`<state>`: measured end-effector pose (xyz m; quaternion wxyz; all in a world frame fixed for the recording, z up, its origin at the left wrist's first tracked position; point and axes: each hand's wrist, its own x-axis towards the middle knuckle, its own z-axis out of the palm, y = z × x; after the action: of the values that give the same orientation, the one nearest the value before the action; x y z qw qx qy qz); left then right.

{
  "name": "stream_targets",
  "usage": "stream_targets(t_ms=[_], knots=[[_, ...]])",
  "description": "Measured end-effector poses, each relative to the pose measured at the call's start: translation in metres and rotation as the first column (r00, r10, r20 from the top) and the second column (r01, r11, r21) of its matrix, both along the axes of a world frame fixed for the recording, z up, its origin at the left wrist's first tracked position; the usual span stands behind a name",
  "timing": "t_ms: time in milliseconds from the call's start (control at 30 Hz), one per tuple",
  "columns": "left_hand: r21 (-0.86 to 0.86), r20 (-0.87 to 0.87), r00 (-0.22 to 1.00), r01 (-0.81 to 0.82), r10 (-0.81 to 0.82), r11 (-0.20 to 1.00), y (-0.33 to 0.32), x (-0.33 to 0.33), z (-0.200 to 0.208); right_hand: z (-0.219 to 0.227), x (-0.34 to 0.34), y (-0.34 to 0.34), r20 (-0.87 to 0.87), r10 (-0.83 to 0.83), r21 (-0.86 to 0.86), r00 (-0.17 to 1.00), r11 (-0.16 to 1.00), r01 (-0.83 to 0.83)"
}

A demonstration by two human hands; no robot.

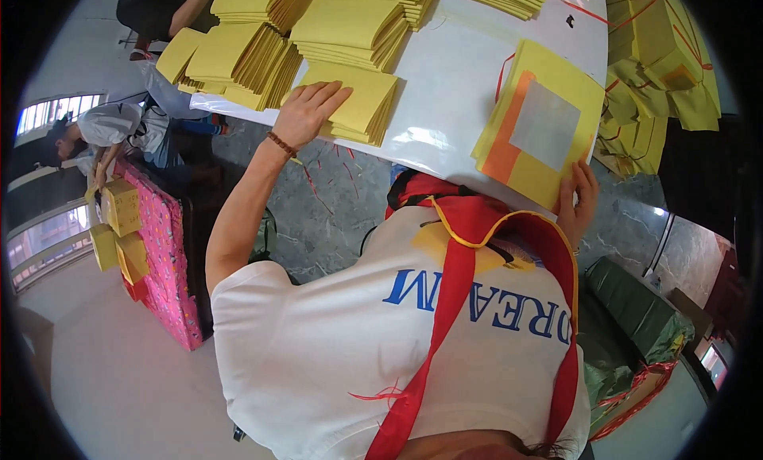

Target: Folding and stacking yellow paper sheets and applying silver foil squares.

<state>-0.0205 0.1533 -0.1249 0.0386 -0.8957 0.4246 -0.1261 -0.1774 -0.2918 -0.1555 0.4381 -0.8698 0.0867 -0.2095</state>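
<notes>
Yellow paper stacks (242, 59) line the left of the white worktop (445, 67), the farthest cut off by the upper frame edge. Left forearm slants up and rightward; the left hand (311, 114) lies palm down on the nearest small stack (364, 98), grip flat, fingers extended, thumb hidden. At right, a flat orange-banded yellow pile (520, 174) lies on the worktop; the right hand (579, 196), fingers bent, touches its near right edge. Whether this grip pinches cannot be told; shirt (334, 341) and red strap (566, 365) conceal most of the forearm.
</notes>
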Motion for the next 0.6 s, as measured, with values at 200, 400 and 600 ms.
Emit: stream_targets(t_ms=[200, 400, 600], knots=[[0.09, -0.18, 0.974, -0.123, 0.138, 0.988, -0.004, -0.02, -0.022, -0.006, -0.001, 0.003, -0.005, -0.015, 0.029, 1.0, 0.999, 0.015], [0.044, -0.25, 0.948, -0.193, 0.198, 0.98, -0.004, -0.027, -0.028, -0.006, 0.001, 0.003, 0.002, -0.026, -0.033, 1.0, 0.999, 0.026], [0.106, -0.311, 0.937, -0.133, 0.16, 0.985, -0.008, -0.019, 0.01, 0.006, -0.001, -0.004, -0.029, 0.02, 0.06, 0.999, 0.998, -0.018]])
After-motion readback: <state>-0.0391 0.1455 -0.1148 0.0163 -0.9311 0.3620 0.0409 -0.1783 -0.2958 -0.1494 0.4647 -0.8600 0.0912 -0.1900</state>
